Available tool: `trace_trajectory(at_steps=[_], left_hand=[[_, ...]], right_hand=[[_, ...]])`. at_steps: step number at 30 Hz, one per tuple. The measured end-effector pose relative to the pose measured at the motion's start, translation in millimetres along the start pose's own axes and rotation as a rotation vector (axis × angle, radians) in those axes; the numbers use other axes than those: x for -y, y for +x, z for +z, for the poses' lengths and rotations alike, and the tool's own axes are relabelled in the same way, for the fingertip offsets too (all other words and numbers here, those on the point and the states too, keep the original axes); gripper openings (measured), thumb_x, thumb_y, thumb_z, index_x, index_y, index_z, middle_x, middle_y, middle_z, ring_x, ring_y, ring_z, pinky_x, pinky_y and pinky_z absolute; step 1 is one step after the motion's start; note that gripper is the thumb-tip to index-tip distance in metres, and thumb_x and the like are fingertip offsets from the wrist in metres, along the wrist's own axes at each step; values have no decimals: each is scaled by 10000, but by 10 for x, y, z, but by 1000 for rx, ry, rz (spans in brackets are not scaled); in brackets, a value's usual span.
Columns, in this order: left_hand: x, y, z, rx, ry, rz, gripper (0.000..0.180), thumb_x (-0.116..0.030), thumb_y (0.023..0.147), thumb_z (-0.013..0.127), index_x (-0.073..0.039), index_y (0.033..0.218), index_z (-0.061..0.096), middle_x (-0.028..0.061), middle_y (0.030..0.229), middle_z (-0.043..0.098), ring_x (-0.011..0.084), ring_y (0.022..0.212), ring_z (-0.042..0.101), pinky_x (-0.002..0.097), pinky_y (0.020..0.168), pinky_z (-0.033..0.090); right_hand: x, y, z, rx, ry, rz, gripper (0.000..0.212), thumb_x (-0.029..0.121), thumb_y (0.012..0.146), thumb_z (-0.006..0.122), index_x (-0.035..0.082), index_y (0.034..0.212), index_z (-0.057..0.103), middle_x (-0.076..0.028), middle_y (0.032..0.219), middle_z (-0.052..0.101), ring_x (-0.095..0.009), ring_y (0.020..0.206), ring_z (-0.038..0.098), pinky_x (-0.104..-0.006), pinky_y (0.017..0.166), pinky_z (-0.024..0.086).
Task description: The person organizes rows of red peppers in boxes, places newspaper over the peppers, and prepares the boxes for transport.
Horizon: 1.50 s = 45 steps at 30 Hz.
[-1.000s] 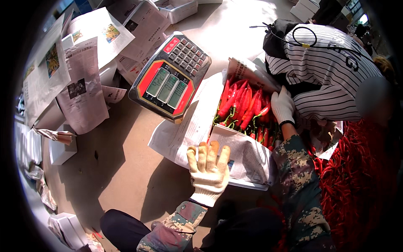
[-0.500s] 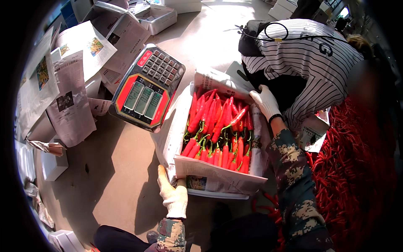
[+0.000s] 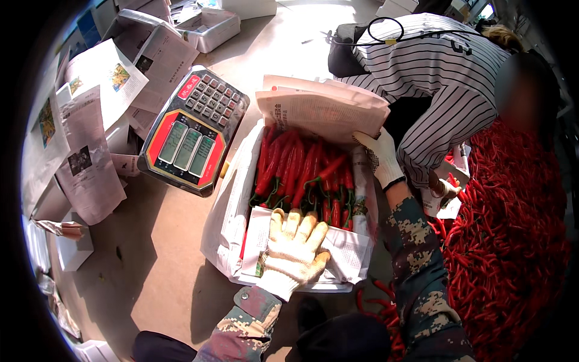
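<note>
An open white box [image 3: 220, 250] lined with newspaper holds rows of red chili peppers [image 3: 295, 163] with green stems. My left hand [image 3: 295, 244], in a white knit glove with yellowish fingertips, lies flat with fingers spread on the near newspaper flap [image 3: 347, 250], which is folded down over part of the peppers. At the box's far right corner, my gloved right hand [image 3: 381, 160] grips the far newspaper flap [image 3: 319, 108], thumb on the near side. That flap stands raised; the fingers behind it are partly hidden.
A scale's keypad-and-display unit [image 3: 194, 133] is left of the box. Newspaper-lined boxes [image 3: 90, 157] crowd the far left. At right, a co-worker in a striped shirt [image 3: 434, 78] bends over another box [image 3: 443, 202], beside a large pile of red chilies [image 3: 506, 241].
My left hand has moved from the box's near left corner onto the near flap, pressing it inward over the peppers. The far flap has risen upright at my right hand.
</note>
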State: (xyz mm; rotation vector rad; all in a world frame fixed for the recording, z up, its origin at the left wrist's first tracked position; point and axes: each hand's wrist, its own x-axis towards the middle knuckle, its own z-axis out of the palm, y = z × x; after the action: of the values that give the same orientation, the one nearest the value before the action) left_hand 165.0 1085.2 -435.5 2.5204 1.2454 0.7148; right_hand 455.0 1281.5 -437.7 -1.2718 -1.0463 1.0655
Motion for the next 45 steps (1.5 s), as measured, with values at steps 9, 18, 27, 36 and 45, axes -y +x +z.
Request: trace_trajectory(at_steps=[9, 18, 27, 36, 45], left_hand=[[44, 14, 68, -21, 13, -7, 589, -377, 859, 792, -111, 1379, 716, 175, 1462, 654, 448, 1410, 559, 697, 1195, 379], [537, 628, -108, -103, 199, 89, 833, -409, 737, 848, -147, 1504, 656, 189, 1611, 557, 484, 1562, 427, 766, 1296, 217], [612, 699, 61, 18, 231, 64, 756, -449, 818, 785, -238, 1533, 661, 239, 1610, 558, 539, 1501, 453, 758, 1296, 191], [715, 645, -46, 108, 285, 205, 704, -322, 845, 771, -68, 1491, 658, 215, 1614, 570, 500, 1552, 438, 684, 1336, 241], [565, 681, 106, 106, 223, 222, 782, -302, 834, 791, -90, 1563, 601, 217, 1662, 524, 508, 1581, 397, 683, 1345, 221]], right_hand=[[278, -657, -206, 464, -846, -876, 302, 156, 830, 874, 89, 1123, 837, -98, 1140, 811, -326, 1145, 754, -433, 1017, 588], [516, -816, -125, 714, -1229, -830, 346, 63, 815, 769, 68, 1157, 826, -116, 1260, 796, -349, 1272, 712, -515, 1199, 494], [617, -1650, 424, 312, -1295, -761, 731, 432, 943, 813, -68, 1452, 650, -266, 1491, 657, -447, 1445, 584, -588, 1263, 420], [-1149, -3418, -520, -995, 590, 947, 544, 570, 1101, 623, 124, 1396, 719, -125, 1176, 764, -260, 1172, 700, -436, 1023, 588], [-1557, -3112, -1202, -772, 1155, 246, 424, 429, 1168, 569, 67, 1346, 700, -50, 1206, 745, -204, 1016, 708, -415, 924, 619]])
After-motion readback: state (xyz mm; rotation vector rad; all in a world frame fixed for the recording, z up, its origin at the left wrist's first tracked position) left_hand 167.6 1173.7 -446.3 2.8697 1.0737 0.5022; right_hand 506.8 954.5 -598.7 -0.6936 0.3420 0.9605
